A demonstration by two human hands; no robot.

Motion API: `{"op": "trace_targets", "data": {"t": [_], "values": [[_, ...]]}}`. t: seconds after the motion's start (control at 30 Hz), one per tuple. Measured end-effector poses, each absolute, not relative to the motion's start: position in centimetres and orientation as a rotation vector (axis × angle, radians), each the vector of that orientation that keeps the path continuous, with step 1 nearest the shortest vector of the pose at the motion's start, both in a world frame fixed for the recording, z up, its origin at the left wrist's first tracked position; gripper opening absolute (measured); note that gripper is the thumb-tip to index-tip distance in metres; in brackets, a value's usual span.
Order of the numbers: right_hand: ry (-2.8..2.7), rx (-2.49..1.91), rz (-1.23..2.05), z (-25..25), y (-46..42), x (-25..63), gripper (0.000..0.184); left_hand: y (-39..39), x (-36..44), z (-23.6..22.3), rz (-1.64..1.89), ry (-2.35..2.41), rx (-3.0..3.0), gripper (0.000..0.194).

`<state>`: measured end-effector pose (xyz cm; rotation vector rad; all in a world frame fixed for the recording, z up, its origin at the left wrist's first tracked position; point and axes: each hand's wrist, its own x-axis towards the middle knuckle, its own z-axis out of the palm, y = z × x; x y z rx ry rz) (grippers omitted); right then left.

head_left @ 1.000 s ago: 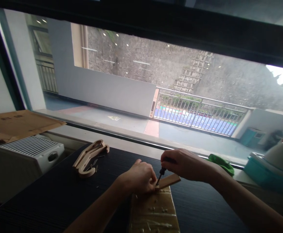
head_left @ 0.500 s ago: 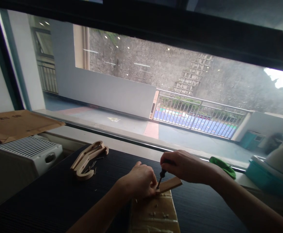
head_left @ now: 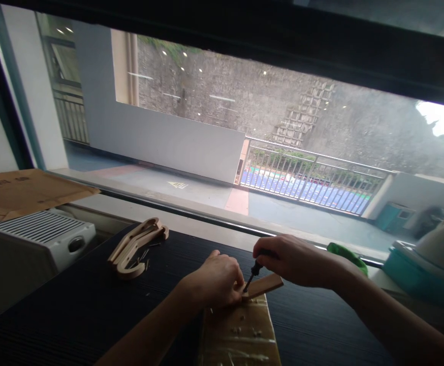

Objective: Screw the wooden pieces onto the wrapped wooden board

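Observation:
My right hand (head_left: pixel 283 259) is closed around the dark handle of a screwdriver (head_left: pixel 255 269), whose shaft slants down to the left. The tip meets the near end of a flat wooden piece (head_left: pixel 267 285), where any screw is too small to make out. Curled fingers of my left hand (head_left: pixel 222 278) grip that same end, right beside the tip; part of the wood is hidden behind them. Beneath lies a yellowish block wrapped in clear tape (head_left: pixel 241 330), with small raised bits on its top.
Curved wooden hook-shaped pieces (head_left: pixel 134 249) lie on the dark table (head_left: pixel 73 310), with several screws (head_left: pixel 145 254) among them. A brown envelope (head_left: pixel 31 188) rests on a white appliance (head_left: pixel 54 229) at left. At right are a green cloth (head_left: pixel 346 256) and a teal container (head_left: pixel 416 277).
The whole view has shifted slightly. Both hands keep their places at the wooden piece, and the screwdriver leans a little more.

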<state>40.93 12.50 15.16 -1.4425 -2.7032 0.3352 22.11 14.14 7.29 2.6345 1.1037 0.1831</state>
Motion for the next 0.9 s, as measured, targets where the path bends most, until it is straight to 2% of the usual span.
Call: {"op": "trace_targets", "data": {"t": [0.9], "values": [[-2.765,-1.368,0.326,15.3,12.7,39.8,0.021,14.3,22.0,7.3,0.151,1.081,2.604,0.018]]}}
